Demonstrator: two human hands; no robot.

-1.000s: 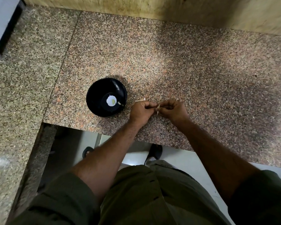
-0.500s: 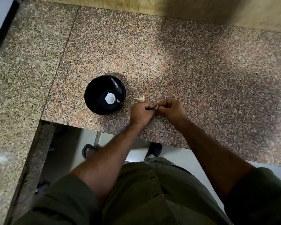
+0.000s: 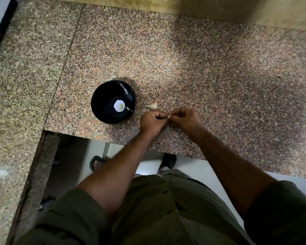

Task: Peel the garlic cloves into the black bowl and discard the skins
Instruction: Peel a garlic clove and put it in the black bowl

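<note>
A black bowl [image 3: 102, 96] stands on the speckled granite counter [image 3: 193, 64], with one small peeled clove [image 3: 128, 108] inside near its right wall and a white sticker at the bottom. An unpeeled garlic clove [image 3: 152, 105] lies on the counter just right of the bowl. My left hand [image 3: 152, 121] and my right hand [image 3: 185, 118] meet fingertip to fingertip below that clove, both pinching one small garlic clove [image 3: 169, 116], mostly hidden by the fingers.
The counter's front edge runs just under my wrists, with white floor and my sandalled feet [image 3: 167, 161] below. A lower granite slab [image 3: 16, 85] adjoins on the left. A tan wall [image 3: 201, 7] bounds the back.
The loose clove beside the bowl has come out from behind my left hand. Both hands stay pinched together on the held clove, barely shifting.
</note>
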